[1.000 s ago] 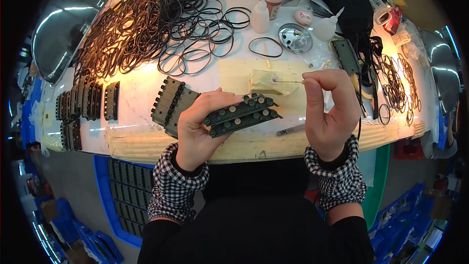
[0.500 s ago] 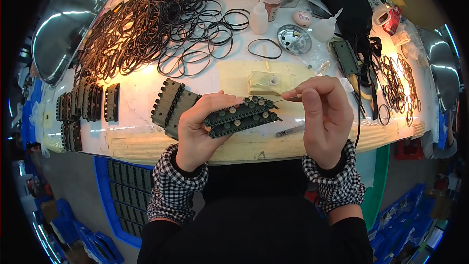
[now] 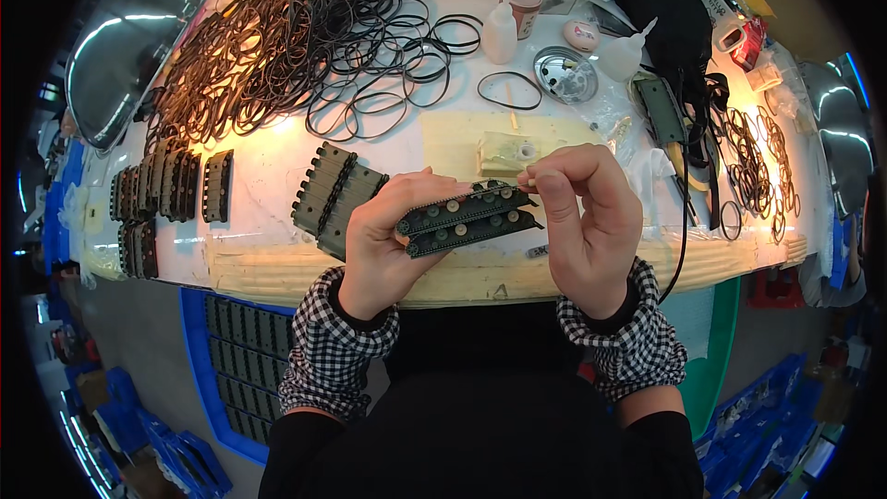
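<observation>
My left hand (image 3: 381, 236) is closed around a dark green toy tank chassis (image 3: 476, 229), with two rows of small wheels and black tracks facing me; some wheels are tan. At its right end, my right hand (image 3: 596, 236) pinches a thin stick-like tool (image 3: 528, 186) between thumb and forefinger. Most of that tool is hidden by the fingers, and I cannot tell whether its tip touches the track. Just left of my left hand lies a stack of green chassis pieces (image 3: 323, 194) with black tracks. Behind my hands sits a yellowish block (image 3: 499, 155) with a round hole.
A big heap of black rubber loops (image 3: 259, 65) covers the back left, with more loops (image 3: 748, 166) at right. Finished-looking chassis (image 3: 162, 185) stand in rows at left. White squeeze bottles (image 3: 500, 35) and a metal dish (image 3: 565, 74) stand behind. A blue tray (image 3: 199, 342) sits below the table edge.
My right hand has moved left, bringing the tool closer to the chassis end. The left hand keeps its hold, and the whole view has shifted slightly.
</observation>
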`<state>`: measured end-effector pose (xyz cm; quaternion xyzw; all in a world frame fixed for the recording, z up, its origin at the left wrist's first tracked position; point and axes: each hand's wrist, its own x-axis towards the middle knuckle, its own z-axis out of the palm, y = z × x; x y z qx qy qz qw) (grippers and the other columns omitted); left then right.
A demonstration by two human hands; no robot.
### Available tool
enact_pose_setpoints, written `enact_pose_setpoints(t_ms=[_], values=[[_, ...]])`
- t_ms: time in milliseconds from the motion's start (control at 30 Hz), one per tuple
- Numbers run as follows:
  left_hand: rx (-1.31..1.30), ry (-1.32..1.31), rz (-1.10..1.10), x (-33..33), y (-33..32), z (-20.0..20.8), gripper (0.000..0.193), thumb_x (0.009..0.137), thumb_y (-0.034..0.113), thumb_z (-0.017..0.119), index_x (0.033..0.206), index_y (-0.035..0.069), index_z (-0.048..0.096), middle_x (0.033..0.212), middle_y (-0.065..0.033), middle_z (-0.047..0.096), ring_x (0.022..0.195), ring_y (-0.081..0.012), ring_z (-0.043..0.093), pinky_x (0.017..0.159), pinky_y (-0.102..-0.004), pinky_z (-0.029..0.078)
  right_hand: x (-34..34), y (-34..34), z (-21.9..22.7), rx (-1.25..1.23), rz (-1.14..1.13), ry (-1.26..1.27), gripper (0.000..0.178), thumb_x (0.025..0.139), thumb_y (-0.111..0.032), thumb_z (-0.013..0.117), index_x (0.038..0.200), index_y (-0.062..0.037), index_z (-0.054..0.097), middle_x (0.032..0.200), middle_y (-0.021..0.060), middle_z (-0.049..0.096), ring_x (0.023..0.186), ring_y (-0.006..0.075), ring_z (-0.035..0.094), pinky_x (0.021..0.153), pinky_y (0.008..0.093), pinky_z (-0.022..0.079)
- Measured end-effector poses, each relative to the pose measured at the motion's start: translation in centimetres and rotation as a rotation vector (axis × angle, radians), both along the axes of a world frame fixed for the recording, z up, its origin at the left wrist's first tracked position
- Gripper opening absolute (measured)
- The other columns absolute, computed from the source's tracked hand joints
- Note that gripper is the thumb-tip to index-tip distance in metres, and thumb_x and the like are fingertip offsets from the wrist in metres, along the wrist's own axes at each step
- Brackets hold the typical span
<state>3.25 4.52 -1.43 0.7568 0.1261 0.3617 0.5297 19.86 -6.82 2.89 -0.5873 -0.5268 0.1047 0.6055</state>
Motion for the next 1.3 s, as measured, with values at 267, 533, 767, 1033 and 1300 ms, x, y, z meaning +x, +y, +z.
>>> enact_pose_setpoints(t_ms=[267, 533, 767, 1033, 1300], values=[[0.008, -0.005, -0.004, 0.1, 0.0, 0.1, 0.039, 0.071, -0.001, 0.078, 0.109, 0.003, 0.068, 0.107, -0.0092, 0.070, 0.104, -0.0225, 0.063, 0.095, -0.0358, 0.046, 0.1, 0.0, -0.3, 0.068, -0.061, 0.069, 0.007, 0.091, -0.004, 0.063, 0.092, 0.0031, 0.060, 0.081, 0.0079, 0.062, 0.071, 0.0150, 0.061, 0.067, 0.0245, 0.048], [0.004, -0.003, -0.016, 0.0, 0.1, -0.1, 0.041, 0.070, -0.002, 0.078, 0.110, 0.004, 0.068, 0.108, -0.0090, 0.070, 0.104, -0.0225, 0.062, 0.095, -0.0356, 0.046, 3.1, 0.4, 0.1, -0.016, -0.353, -0.702, 0.010, 0.079, -0.001, 0.071, 0.083, -0.0032, 0.062, 0.079, 0.0078, 0.061, 0.073, 0.0269, 0.056, 0.064, 0.0351, 0.046], [0.032, 0.011, -0.003, -0.1, 0.0, -0.2, 0.041, 0.070, -0.001, 0.078, 0.109, 0.005, 0.068, 0.106, -0.0083, 0.070, 0.103, -0.0230, 0.063, 0.097, -0.0369, 0.046, 0.9, -0.1, 1.2, 0.103, -0.148, -0.310, 0.008, 0.083, -0.002, 0.070, 0.086, -0.0012, 0.063, 0.082, 0.0087, 0.062, 0.075, 0.0237, 0.057, 0.066, 0.0314, 0.046], [0.027, -0.015, -0.006, 0.3, -0.2, 0.0, 0.040, 0.069, -0.002, 0.078, 0.107, 0.005, 0.069, 0.102, -0.0075, 0.071, 0.097, -0.0221, 0.064, 0.092, -0.0351, 0.046, -1.0, 1.1, 0.4, 0.049, 0.036, -0.059, 0.005, 0.088, -0.004, 0.066, 0.086, -0.0006, 0.062, 0.080, 0.0083, 0.061, 0.074, 0.0215, 0.058, 0.066, 0.0299, 0.047], [0.030, -0.017, -0.017, 0.2, -0.1, 0.1, 0.041, 0.068, -0.002, 0.078, 0.108, 0.004, 0.069, 0.100, -0.0075, 0.071, 0.096, -0.0216, 0.064, 0.090, -0.0339, 0.046, -1.1, 1.1, 0.5, 0.039, 0.009, -0.091, 0.006, 0.087, -0.003, 0.067, 0.086, -0.0001, 0.062, 0.081, 0.0092, 0.061, 0.075, 0.0222, 0.058, 0.067, 0.0299, 0.047]])
